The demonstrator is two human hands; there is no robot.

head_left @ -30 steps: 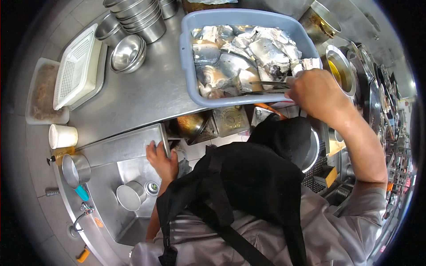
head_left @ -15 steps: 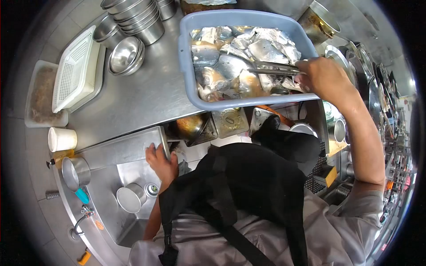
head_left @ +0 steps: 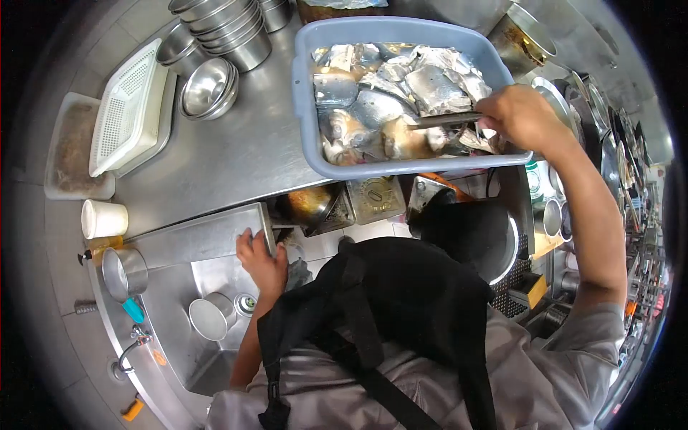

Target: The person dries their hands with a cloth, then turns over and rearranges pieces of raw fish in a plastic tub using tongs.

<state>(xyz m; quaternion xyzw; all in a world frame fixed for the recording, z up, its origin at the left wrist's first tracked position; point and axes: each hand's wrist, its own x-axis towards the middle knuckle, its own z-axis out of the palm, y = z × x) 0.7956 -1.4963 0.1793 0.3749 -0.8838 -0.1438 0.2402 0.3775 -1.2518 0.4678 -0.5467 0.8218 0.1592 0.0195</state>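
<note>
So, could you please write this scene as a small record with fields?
right hand: grips a metal utensil over the fish pieces
left hand: fingers on the metal edge beside the sink
tub: grey-blue, holds the fish pieces
sink: holds a metal pot
counter: tub, white basket, metal bowls

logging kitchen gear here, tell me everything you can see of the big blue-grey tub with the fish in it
The large blue-grey rectangular tub looks like smooth plastic, with rounded corners, raised walls and a broad rim. It sits upright on the stainless steel table, along the near edge. Silvery cut fish pieces in cloudy liquid fill much of it. The right hand is over its right side, holding narrow dark metal tongs among the pieces; whether that hand touches the rim is unclear. Its underside is hidden.
</note>
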